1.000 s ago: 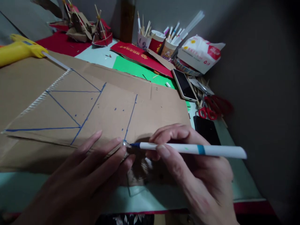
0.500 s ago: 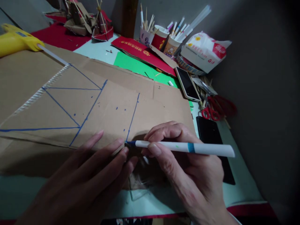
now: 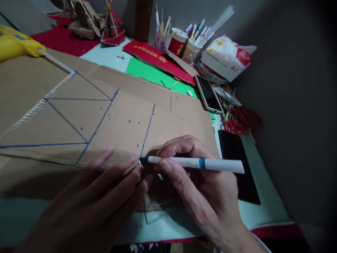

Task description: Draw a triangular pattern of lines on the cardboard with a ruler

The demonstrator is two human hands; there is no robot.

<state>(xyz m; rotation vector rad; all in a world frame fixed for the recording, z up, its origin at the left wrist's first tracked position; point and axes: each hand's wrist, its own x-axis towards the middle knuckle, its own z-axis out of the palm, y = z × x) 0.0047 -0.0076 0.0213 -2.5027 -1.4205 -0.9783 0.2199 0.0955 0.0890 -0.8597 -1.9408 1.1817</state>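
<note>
A white marker pen (image 3: 184, 162) with a blue band lies pinched between the thumb and fingers of my right hand (image 3: 205, 186). Its dark tip touches the lower end of a short blue line (image 3: 147, 130) near the front edge of the brown cardboard sheet (image 3: 168, 123). My left hand (image 3: 105, 193) rests flat on the cardboard's front edge, fingers spread and fingertips close to the pen tip. Blue lines forming triangles (image 3: 79, 116) and scattered dots mark the sheet to the left. A clear plastic piece (image 3: 155, 212) shows partly between my hands.
At the left sits a yellow glue gun (image 3: 21, 42). Cardboard boats (image 3: 113, 30), cups of sticks and pens (image 3: 179, 40) and a tissue pack (image 3: 228, 56) stand at the back. On the right lie a phone (image 3: 208, 93), red-handled scissors (image 3: 233, 125) and a black flat object (image 3: 237, 165).
The view has shifted slightly, so the whole scene sits a little further left. The pen has turned slightly in my right hand, its tip still at the line's lower end.
</note>
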